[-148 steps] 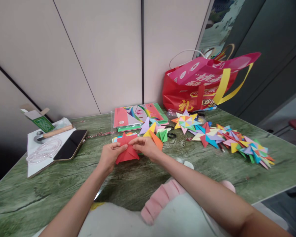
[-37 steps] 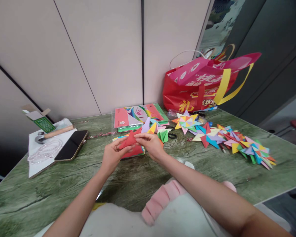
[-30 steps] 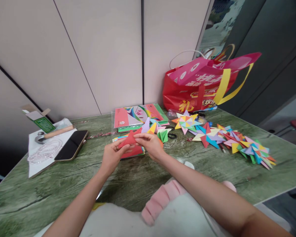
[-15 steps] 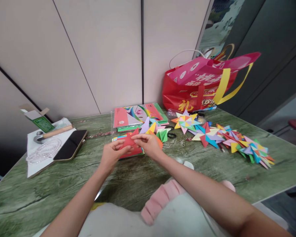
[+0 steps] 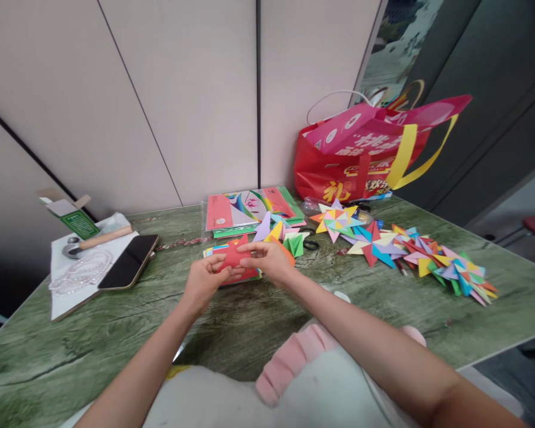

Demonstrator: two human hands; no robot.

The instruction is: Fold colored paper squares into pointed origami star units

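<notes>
Between my two hands is a piece of folded red paper (image 5: pixel 234 254) with pointed tips at its upper edge. My left hand (image 5: pixel 205 277) pinches its left side, thumb in front. My right hand (image 5: pixel 271 261) grips the right side between thumb and fingers. Below and behind it lies a stack of coloured paper (image 5: pixel 245 276), red on top, partly hidden by my hands. Just beyond my right hand sit loose folded paper pieces, among them a green one (image 5: pixel 295 243) and a purple one (image 5: pixel 263 228).
Several multicoloured paper stars (image 5: pixel 337 219) spread across the table's right (image 5: pixel 508 297). A packet of coloured paper (image 5: pixel 252 209) lies at the back, near a red bag (image 5: pixel 361 154). Black scissors (image 5: pixel 311 244) show partly. Left are a phone (image 5: pixel 129 261), a hammer (image 5: pixel 102 238), beads (image 5: pixel 82 272) and a green box (image 5: pixel 78 221).
The red paper has turned slightly and shows more of its flat face. My right fingers have shifted a little along its right side. The other things stay in place.
</notes>
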